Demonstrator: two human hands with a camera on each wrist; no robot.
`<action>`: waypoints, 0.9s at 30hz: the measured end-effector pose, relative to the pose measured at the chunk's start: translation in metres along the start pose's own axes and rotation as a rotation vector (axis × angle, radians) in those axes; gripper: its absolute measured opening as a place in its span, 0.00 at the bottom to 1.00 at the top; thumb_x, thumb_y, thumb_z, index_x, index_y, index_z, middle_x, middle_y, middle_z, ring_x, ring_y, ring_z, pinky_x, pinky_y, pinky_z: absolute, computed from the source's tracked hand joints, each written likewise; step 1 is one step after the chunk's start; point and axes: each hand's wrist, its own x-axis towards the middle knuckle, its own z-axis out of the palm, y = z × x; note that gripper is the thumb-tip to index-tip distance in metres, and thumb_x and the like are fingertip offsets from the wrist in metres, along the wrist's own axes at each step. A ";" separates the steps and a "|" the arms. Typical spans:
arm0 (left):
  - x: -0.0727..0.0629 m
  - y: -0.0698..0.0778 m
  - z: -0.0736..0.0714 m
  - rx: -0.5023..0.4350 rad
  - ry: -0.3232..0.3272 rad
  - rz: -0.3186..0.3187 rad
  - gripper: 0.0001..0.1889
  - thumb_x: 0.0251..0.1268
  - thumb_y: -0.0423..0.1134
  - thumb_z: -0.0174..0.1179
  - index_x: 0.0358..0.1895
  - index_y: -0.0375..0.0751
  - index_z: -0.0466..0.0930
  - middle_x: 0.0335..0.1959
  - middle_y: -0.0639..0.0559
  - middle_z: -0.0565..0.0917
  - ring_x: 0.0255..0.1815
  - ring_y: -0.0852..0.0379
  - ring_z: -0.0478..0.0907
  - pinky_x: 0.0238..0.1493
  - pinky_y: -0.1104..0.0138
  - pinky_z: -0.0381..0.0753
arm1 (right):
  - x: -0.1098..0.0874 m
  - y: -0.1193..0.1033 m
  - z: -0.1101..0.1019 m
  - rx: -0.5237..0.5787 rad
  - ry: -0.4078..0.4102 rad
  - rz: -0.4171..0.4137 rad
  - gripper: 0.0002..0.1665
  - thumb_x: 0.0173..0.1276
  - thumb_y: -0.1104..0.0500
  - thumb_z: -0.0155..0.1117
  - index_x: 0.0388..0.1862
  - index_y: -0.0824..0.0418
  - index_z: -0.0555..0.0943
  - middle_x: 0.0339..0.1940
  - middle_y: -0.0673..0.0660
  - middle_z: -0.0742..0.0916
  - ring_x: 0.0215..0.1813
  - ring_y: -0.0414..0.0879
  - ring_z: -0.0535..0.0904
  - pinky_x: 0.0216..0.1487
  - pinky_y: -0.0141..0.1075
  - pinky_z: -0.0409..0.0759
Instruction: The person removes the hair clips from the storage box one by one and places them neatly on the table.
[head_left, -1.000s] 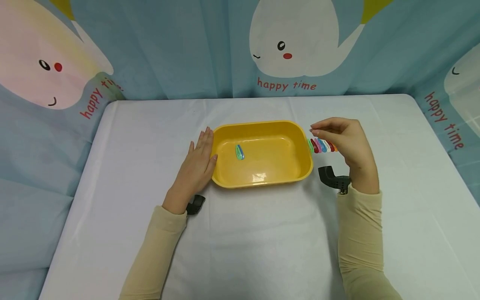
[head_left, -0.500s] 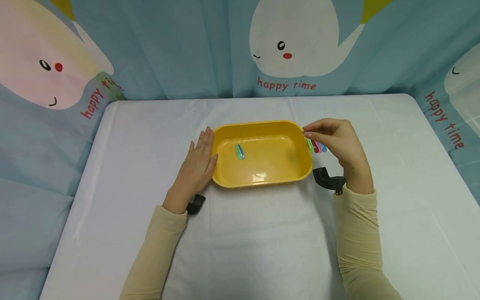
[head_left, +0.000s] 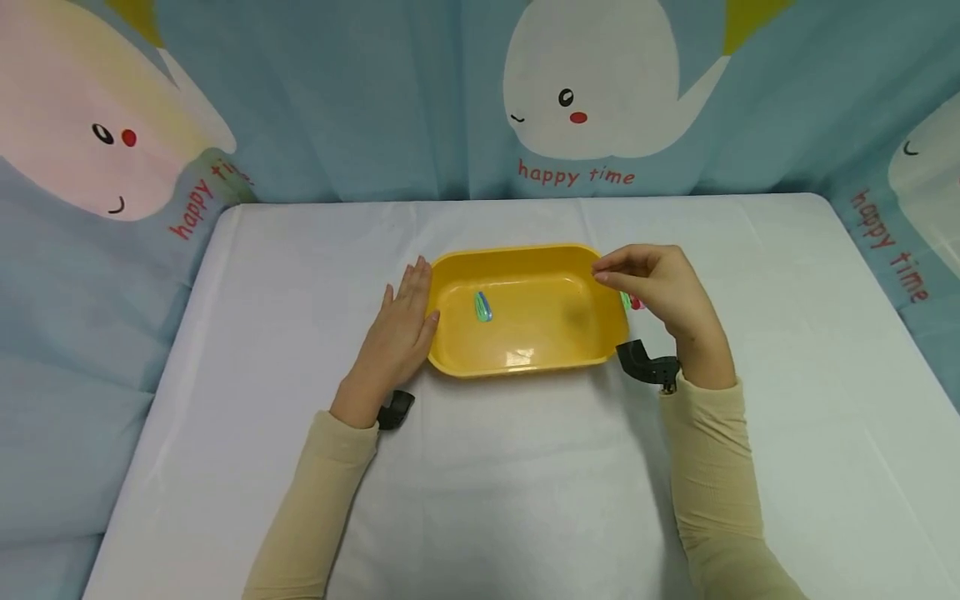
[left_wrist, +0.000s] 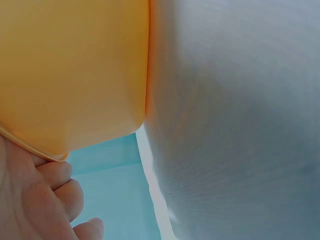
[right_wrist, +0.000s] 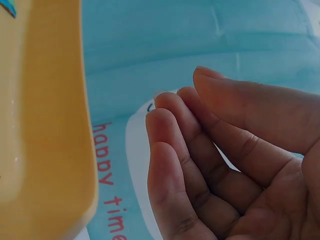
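A yellow plastic tray (head_left: 525, 342) lies on the white tabletop. Two small snap hair clips (head_left: 483, 307), one green and one blue, sit side by side inside it, left of centre. My left hand (head_left: 397, 333) lies along the tray's left end, fingers extended against the rim. My right hand (head_left: 652, 283) hovers at the right end of the tray, fingers bent and thumb close to the index finger. In the right wrist view no object shows at these fingertips (right_wrist: 185, 95), though the inner side is hidden. More hair clips (head_left: 634, 302) peek out beneath the right hand, mostly covered.
White cloth covers the table (head_left: 510, 483). A blue curtain (head_left: 405, 100) with whale prints hangs behind and at the sides. Black wrist-worn mounts (head_left: 647, 367) stick out below both hands.
My right hand has shifted left from above the row of clips to the tray's right rim, covering more of the row. The left hand stays on the tray.
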 end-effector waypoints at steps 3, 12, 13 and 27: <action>0.000 0.001 0.000 0.001 0.000 0.004 0.33 0.76 0.44 0.36 0.75 0.37 0.34 0.76 0.47 0.38 0.76 0.53 0.34 0.72 0.51 0.37 | 0.002 0.001 0.003 -0.006 -0.035 -0.009 0.15 0.63 0.60 0.67 0.44 0.70 0.83 0.36 0.52 0.87 0.38 0.45 0.80 0.33 0.29 0.75; -0.001 0.001 -0.001 0.009 0.002 -0.002 0.32 0.76 0.44 0.36 0.75 0.37 0.35 0.76 0.48 0.38 0.76 0.52 0.35 0.72 0.52 0.37 | 0.018 -0.006 0.025 -0.032 -0.163 -0.017 0.13 0.63 0.63 0.65 0.43 0.71 0.83 0.38 0.59 0.86 0.40 0.43 0.81 0.47 0.32 0.76; -0.001 0.001 0.000 0.010 0.001 -0.003 0.32 0.76 0.45 0.36 0.75 0.37 0.35 0.76 0.48 0.37 0.76 0.52 0.35 0.72 0.52 0.36 | 0.021 -0.007 0.028 -0.040 -0.180 -0.022 0.13 0.63 0.63 0.66 0.43 0.71 0.83 0.38 0.59 0.86 0.39 0.44 0.81 0.47 0.33 0.76; -0.001 0.000 0.000 0.021 -0.006 -0.006 0.33 0.77 0.45 0.35 0.75 0.38 0.33 0.76 0.48 0.37 0.76 0.54 0.34 0.72 0.52 0.37 | 0.045 -0.016 0.063 -0.115 -0.291 -0.017 0.11 0.63 0.64 0.65 0.42 0.72 0.84 0.38 0.61 0.87 0.40 0.48 0.78 0.44 0.34 0.76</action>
